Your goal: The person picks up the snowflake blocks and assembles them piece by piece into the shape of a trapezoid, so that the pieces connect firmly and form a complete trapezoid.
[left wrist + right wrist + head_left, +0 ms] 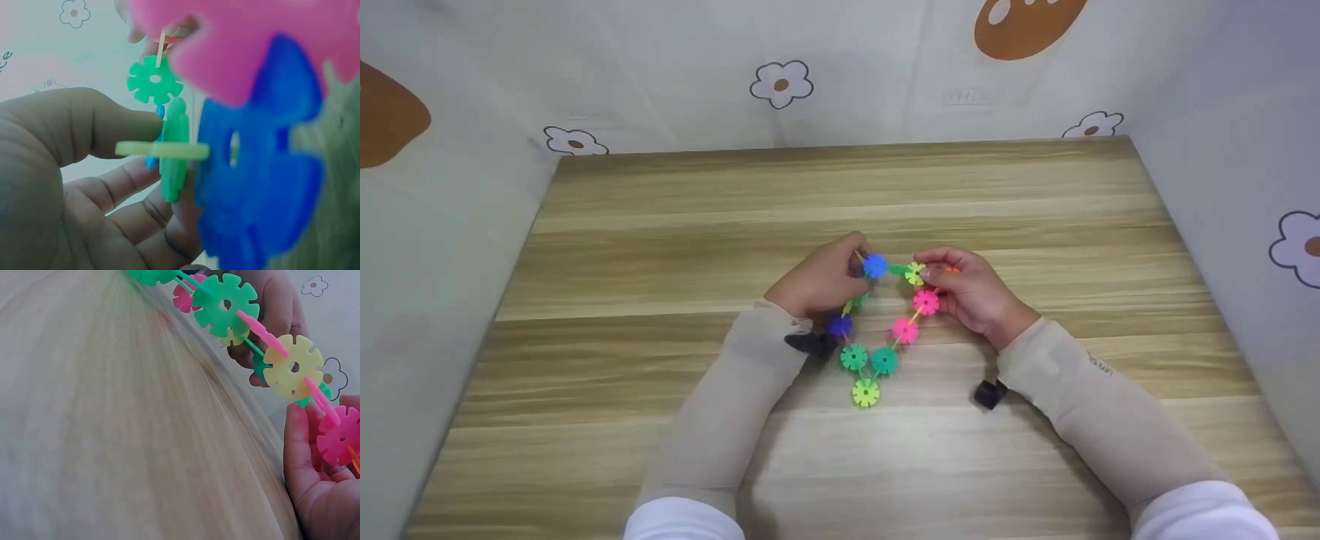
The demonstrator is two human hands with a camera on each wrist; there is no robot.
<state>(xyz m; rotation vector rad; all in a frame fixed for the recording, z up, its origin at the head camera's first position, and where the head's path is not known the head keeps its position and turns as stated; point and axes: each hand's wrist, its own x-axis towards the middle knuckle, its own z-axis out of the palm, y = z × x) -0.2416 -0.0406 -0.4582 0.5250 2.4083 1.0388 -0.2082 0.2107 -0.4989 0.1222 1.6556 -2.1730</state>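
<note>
Both hands hold a loop of flower-shaped notched plastic discs, slotted into one another, in blue, green, yellow, pink and orange. My left hand (819, 279) pinches the loop's upper left by a light blue disc (874, 265). In the left wrist view the thumb (126, 132) lies against that part, and a dark blue disc (253, 185) looms close to the camera. At the upper right, my right hand (979, 292) pinches a yellow disc (915, 273), with a pink disc (926, 302) just below its fingers. The loop's low end is a yellow-green disc (865, 392).
The loop is over a wood-grain table (660, 225). White wall sheets (870, 67) with flower prints stand behind and at both sides. A black wrist device (990, 394) sticks out below the right sleeve, and another (810, 344) beside the left wrist.
</note>
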